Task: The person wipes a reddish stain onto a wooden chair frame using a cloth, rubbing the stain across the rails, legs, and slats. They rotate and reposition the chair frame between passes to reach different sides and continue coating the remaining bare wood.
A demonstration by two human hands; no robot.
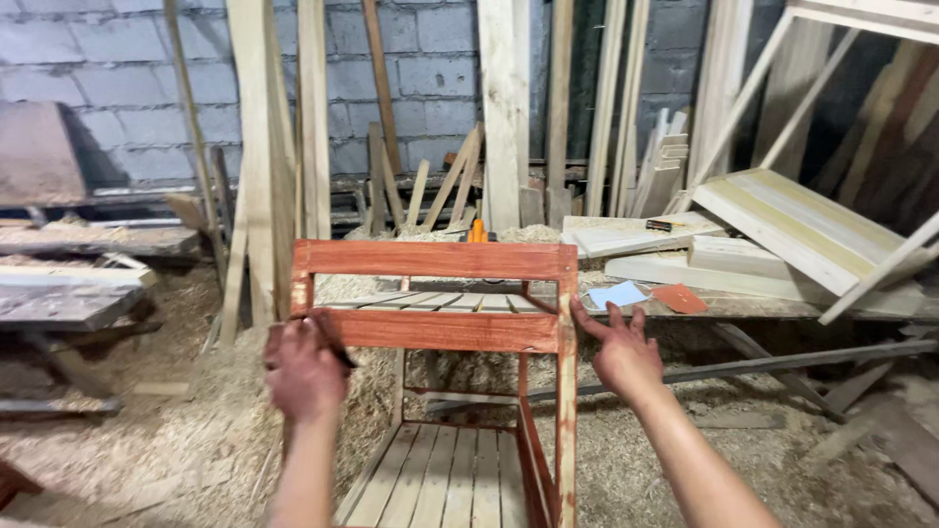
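Left hand (305, 372) blurred, just at the red frame's (435, 293) left post; we can't tell if the fingers are closed or what the dark bit by them is. Frame stands in sawdust (147, 430) between both hands, rails' long axis running left-right, slatted shelves (440, 479) facing us. Right hand (621, 352), fingers spread, is just beside the right post, not gripping.

Both bare forearms extend forward. Left hand (305, 370): back toward the camera, fingers curled into a closed grip, motion-blurred. Right hand (618, 348): open, palm facing left, fingers spread and raised.
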